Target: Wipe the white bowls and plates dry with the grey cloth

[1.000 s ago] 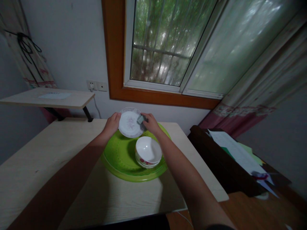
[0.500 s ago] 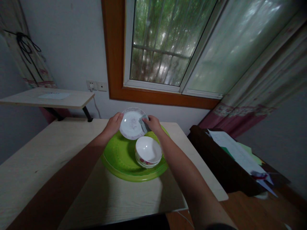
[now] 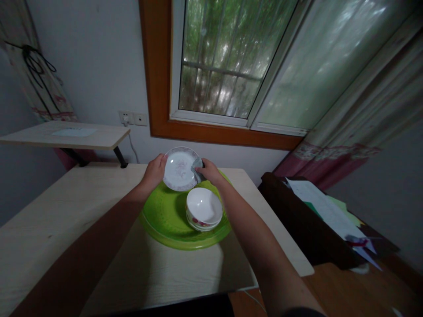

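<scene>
Beyond the green tray we see the window [image 3: 224, 66], set in an orange-brown wooden frame. Under the tray spreads our pale bench [image 3: 89, 215], and to the tray's far left a raised shelf [image 3: 99, 134] stands on dark legs, bearing a sheet of paper [image 3: 74, 132]. The green tray [image 3: 165, 222] itself is round, with a broad rim. Over its far side we hold the white plate [image 3: 180, 169], tilted so that its patterned face is turned towards us. In the tray's right half sits a stack of white bowls [image 3: 203, 209], red flowers on the outside, with the top one open upward.

Our left hand [image 3: 154, 171], past the tray's far left edge, pinches the plate's left rim; the plate lies just to the right of these fingers, whose tips are partly hidden. Our right hand [image 3: 210, 171], above the tray's far right edge, has its fingers pressed together on a grey cloth [image 3: 197, 169]. Smallest of all, that cloth lies against the plate's right rim, between plate and fingers.
</scene>
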The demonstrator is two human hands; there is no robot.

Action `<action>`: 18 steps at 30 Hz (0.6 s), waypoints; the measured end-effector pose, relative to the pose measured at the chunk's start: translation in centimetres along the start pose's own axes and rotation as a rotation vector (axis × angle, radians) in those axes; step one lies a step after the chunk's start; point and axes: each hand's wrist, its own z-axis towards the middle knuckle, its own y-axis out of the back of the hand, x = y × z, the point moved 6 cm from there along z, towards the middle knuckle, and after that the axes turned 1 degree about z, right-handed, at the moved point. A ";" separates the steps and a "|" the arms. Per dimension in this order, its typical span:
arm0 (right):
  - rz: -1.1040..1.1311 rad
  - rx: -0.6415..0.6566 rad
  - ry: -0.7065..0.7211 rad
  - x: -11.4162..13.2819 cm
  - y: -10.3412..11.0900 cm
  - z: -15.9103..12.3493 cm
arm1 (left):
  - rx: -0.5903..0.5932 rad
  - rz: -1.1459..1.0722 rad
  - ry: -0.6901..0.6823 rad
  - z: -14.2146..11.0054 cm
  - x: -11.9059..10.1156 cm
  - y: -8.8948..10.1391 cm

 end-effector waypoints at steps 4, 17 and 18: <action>-0.189 -0.071 -0.038 0.3 0.7 0.0 | 0.036 0.008 0.001 0.0 -0.1 -0.2; -0.355 -0.136 -0.021 0.7 0.9 0.0 | 0.038 0.100 -0.012 0.0 -0.1 -0.4; -0.332 -0.130 -0.012 0.6 0.8 0.0 | 0.032 0.109 -0.012 0.0 -0.1 -0.4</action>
